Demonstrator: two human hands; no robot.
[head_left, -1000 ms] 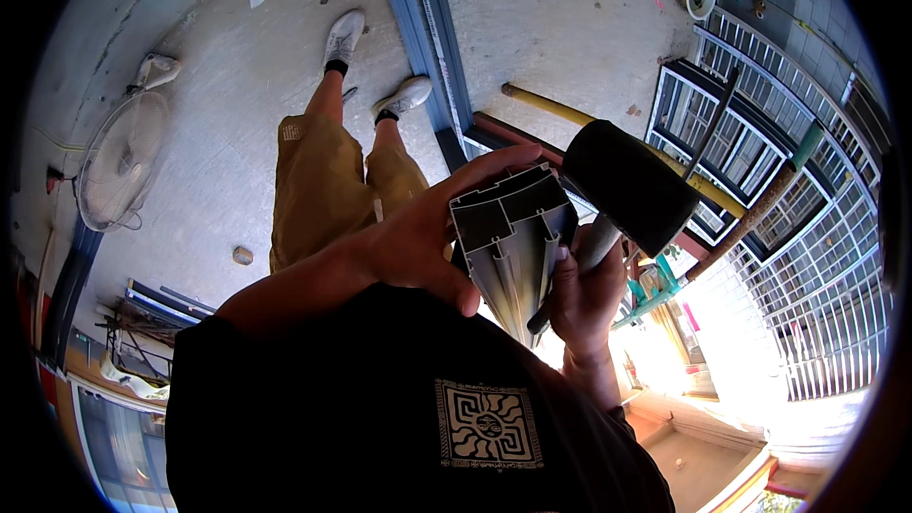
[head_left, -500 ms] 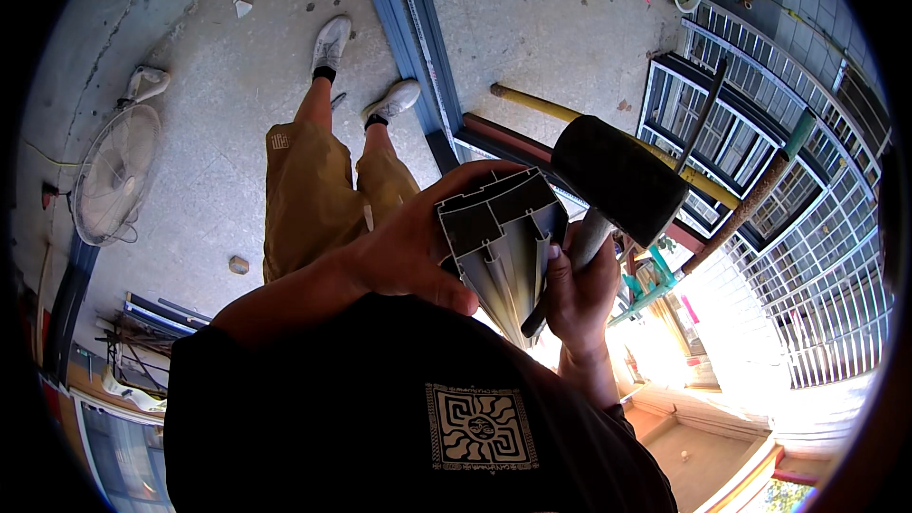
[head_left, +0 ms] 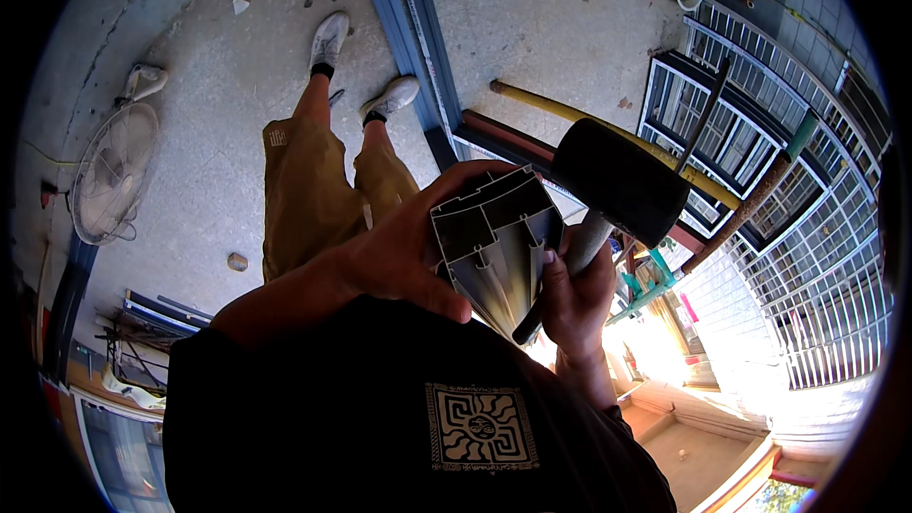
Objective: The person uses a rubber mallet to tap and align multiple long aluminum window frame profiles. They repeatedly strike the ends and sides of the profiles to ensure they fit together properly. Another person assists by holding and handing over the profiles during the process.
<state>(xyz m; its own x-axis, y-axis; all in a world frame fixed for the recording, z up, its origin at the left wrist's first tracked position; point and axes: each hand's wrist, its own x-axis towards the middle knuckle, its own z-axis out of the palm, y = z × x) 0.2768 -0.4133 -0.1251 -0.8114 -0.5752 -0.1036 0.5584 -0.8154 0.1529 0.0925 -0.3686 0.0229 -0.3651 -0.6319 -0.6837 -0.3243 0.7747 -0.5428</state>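
Note:
My left hand is wrapped round a dark aluminium window-frame profile. Its hollow, chambered cut end faces up, and its length runs down toward my body. Beside it my right hand grips a rubber mallet by its grey handle. The thick black head of the mallet sits just right of the profile's end, and the dark handle tip shows below my fingers. My right thumb also rests against the profile's side edge.
Long profiles lie on the concrete floor ahead, close to my shoes. A yellow pole, a rusty pole and white-barred window frames are at the right. A fan stands at the left.
The profile's end and both hands have shifted slightly left. The mallet's handle tip has swung a little left, while its head stays nearly in place.

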